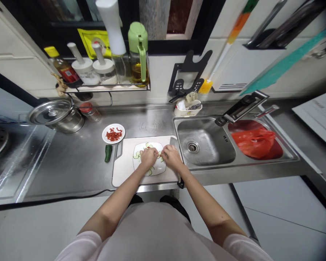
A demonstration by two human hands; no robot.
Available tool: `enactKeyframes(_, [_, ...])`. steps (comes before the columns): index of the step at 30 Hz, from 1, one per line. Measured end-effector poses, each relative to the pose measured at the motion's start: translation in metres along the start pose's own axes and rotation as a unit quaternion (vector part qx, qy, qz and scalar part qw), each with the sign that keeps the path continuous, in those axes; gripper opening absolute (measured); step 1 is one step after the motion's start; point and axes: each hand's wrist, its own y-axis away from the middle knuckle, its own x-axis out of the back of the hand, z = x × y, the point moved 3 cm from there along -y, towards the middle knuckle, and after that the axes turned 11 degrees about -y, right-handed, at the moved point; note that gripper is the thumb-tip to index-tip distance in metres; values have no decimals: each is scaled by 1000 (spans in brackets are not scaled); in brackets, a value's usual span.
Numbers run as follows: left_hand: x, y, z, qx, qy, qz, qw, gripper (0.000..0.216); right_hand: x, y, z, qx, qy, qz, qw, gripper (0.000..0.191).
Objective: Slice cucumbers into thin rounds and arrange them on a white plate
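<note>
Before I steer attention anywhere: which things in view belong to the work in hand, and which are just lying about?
Likely in the work:
- left hand and right hand, over the patterned plate
- green slices
- cutting board
- red pieces
- green vegetable piece
- knife

Likely just about:
- lidded pot
- oil jug
- red bag

moderate light | glare on counter (67, 163) | stretched edges | dark right corners

Bench (65, 159), stainless steel: is carrying one lidded pot (60, 116), one red-capped jar (91, 113), one small white plate (112, 142), one green vegetable piece (108, 153), one pale cutting board (122, 172).
</note>
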Motion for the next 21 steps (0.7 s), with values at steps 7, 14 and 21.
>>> enactKeyframes(7, [-1, 1, 0, 9, -12, -4, 1000, 16, -3, 0, -1, -7, 4, -11, 1000, 14])
enactKeyframes(14, [-4, 1, 0, 6, -28, -4, 1000, 13, -9, -5, -3, -10, 30, -22, 999, 15])
enactKeyframes(21, [-5, 1, 0, 7, -23, -4, 1000, 14, -10, -6, -5, -16, 36, -30, 999, 15])
